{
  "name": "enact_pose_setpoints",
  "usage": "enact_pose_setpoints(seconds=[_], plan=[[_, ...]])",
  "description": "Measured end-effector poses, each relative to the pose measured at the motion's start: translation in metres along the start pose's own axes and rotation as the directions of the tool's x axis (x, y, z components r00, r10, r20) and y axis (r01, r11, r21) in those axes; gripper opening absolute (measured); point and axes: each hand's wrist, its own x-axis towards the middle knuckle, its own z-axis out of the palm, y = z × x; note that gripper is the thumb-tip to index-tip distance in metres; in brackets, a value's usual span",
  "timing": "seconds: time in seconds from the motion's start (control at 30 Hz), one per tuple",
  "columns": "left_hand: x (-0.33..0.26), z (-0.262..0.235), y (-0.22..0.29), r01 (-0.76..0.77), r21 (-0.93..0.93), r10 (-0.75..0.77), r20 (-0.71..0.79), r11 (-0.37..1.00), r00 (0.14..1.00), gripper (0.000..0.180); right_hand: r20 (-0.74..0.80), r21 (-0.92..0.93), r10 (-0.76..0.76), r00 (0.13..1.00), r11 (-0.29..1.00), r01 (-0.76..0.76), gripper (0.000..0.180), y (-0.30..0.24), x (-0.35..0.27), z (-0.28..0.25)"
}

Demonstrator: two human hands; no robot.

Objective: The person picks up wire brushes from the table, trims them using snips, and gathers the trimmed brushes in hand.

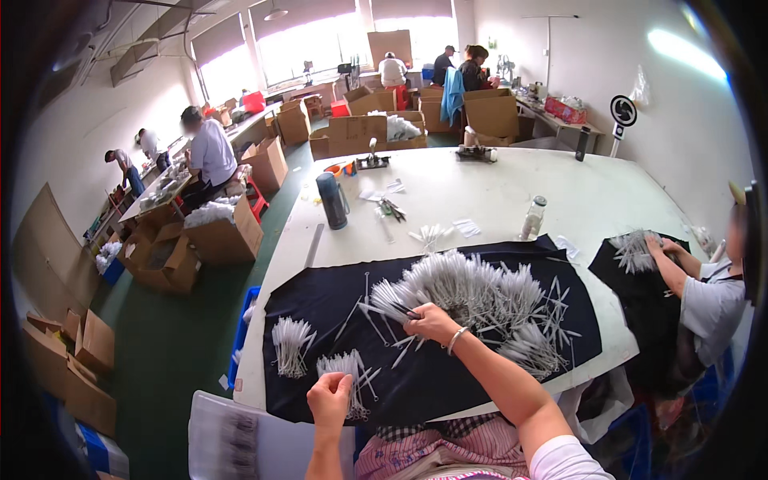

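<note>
A large heap of slim white-tipped sticks with small wire loops (480, 284) lies on a dark cloth (280, 400). My right hand (434, 324) is at the heap's left edge, closed around a slim dark tool (413, 314), perhaps tweezers, whose tip reaches the sticks. To the lower left, my left hand (330, 400) is closed in a pinch beside a small bundle of the sticks (352, 374). Its fingers hide whatever they may hold. Another small bundle (292, 346) lies further left on the cloth, with several single sticks scattered between.
Beyond the cloth, the white table (448, 188) bears a dark bottle (331, 200), a glass jar (534, 218), pliers (392, 210) and small clamps (373, 156). A plastic bin (272, 440) sits below my left hand. At right, a co-worker (712, 296) handles another heap. Cardboard boxes (224, 232) stand left.
</note>
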Motion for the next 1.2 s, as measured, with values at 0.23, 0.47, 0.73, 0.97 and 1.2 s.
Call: enact_pose_setpoints(seconds=[0.23,0.47,0.73,0.97,1.2], plan=[[0.003,0.077,0.055,0.652,-0.517,-0.205,0.674,0.555,0.709,0.027,0.209,0.563,-0.107,0.972,0.826,-0.030,0.030,0.012,-0.073,-0.037],[-0.021,0.124,0.085,0.787,-0.384,-0.161,0.845,0.483,0.511,0.034,0.138,0.730,0.017,0.990,0.674,-0.113,0.018,0.066,-0.087,0.020],[-0.026,0.189,0.064,0.866,-0.419,-0.032,0.895,0.273,0.444,0.025,-0.561,0.415,0.153,0.814,0.902,0.116,0.023,0.034,-0.155,-0.008],[-0.001,0.230,-0.006,0.968,-0.223,0.079,0.973,0.113,0.215,0.025,-0.774,0.142,-0.015,0.633,0.970,0.197,0.021,0.055,-0.184,-0.076],[-0.046,0.167,0.084,0.866,-0.415,-0.323,0.809,0.278,0.491,0.026,-0.820,-0.149,-0.248,0.516,0.963,0.226,0.017,0.106,-0.190,-0.115]])
